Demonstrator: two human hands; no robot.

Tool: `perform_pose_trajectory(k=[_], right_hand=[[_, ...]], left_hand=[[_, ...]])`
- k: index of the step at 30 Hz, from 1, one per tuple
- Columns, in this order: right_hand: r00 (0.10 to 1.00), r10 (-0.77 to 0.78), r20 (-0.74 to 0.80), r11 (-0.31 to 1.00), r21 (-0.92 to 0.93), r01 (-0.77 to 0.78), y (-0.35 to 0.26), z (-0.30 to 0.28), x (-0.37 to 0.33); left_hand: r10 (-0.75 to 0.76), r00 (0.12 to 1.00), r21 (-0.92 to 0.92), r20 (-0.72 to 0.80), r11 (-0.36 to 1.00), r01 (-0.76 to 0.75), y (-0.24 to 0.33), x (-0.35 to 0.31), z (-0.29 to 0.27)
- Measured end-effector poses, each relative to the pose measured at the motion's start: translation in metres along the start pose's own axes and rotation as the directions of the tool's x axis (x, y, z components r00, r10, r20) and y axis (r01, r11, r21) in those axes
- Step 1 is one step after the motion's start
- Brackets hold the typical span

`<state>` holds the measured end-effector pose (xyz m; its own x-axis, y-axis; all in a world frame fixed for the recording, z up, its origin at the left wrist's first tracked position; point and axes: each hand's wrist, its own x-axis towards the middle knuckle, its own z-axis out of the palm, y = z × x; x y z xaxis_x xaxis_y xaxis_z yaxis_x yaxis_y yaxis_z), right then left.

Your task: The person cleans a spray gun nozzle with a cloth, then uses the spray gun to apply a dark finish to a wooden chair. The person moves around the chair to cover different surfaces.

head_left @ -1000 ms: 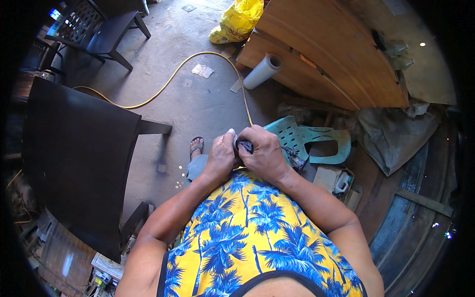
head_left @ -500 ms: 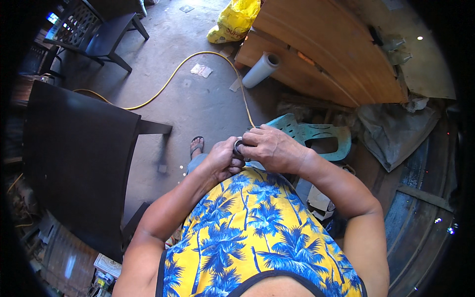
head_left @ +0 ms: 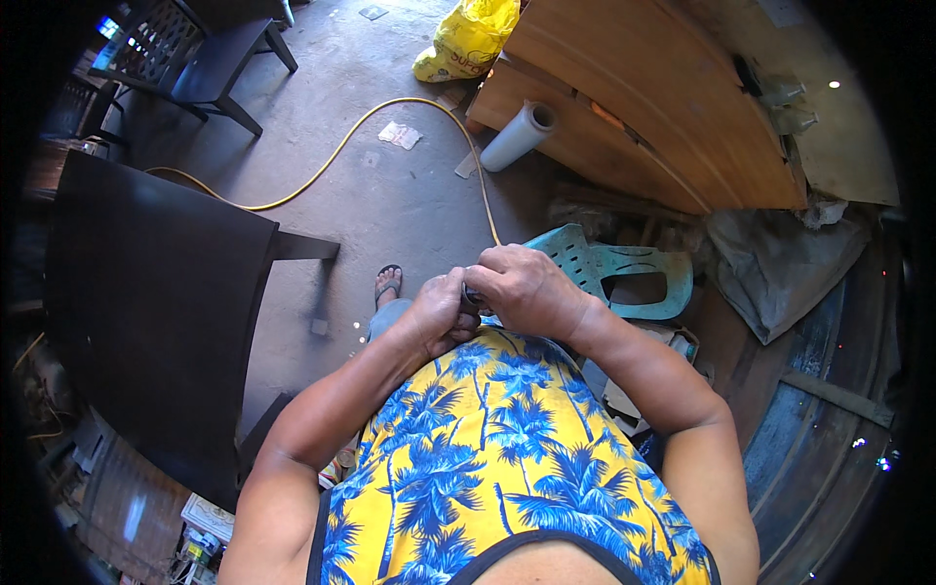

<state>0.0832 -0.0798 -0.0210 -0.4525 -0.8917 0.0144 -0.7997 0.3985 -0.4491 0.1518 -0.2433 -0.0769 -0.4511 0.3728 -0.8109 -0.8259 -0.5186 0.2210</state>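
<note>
Close in front of my belly, my left hand (head_left: pixel 438 314) is closed around a small round thing with a dark middle and a paler rim (head_left: pixel 470 295). Most of it is hidden by fingers, so its kind cannot be made out. From the other side, my right hand (head_left: pixel 534 291) presses its bent thumb and fingers onto the same thing, and the two hands touch. Just beyond the right hand stands a worn turquoise plastic chair (head_left: pixel 646 261). A yellow cord (head_left: pixel 487 200) runs over the floor and passes out of sight behind that hand.
A dark wooden table (head_left: pixel 156 292) fills the left side, with a dark chair (head_left: pixel 229 63) behind it. Brown wooden panels (head_left: pixel 643 97), a clear wrap roll (head_left: pixel 518 136) and a yellow bag (head_left: pixel 468 44) stand ahead. A grey sheet (head_left: pixel 780 263) lies at right.
My right hand has rolled over a little, its knuckles now higher and its fingers further over the round thing. My right elbow has drawn inward. The left hand stays nearly in place.
</note>
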Motion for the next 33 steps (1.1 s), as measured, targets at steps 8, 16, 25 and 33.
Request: perform_pose_trajectory(k=[8,16,25,33], right_hand=[[0.960,-0.067,-0.274,0.996,-0.082,0.046,0.004,-0.001,0.000],[0.740,0.583,-0.334,0.685,0.693,-0.227,-0.019,-0.003,0.012],[0.691,0.670,0.270,-0.289,0.953,-0.092,-0.020,-0.021,0.017],[0.819,-0.138,-0.557,0.987,-0.145,0.068,-0.007,-0.053,0.012]], left_hand=[[0.391,0.920,0.184,0.017,0.904,-0.387,0.002,0.005,0.004],[0.952,0.207,0.666,0.226,0.005,-0.746,0.025,0.011,0.013],[0.646,-0.129,0.356,0.753,-0.563,-0.746,0.076,-0.021,0.011],[0.320,0.820,0.278,0.474,0.830,-0.484,0.091,-0.056,0.007]])
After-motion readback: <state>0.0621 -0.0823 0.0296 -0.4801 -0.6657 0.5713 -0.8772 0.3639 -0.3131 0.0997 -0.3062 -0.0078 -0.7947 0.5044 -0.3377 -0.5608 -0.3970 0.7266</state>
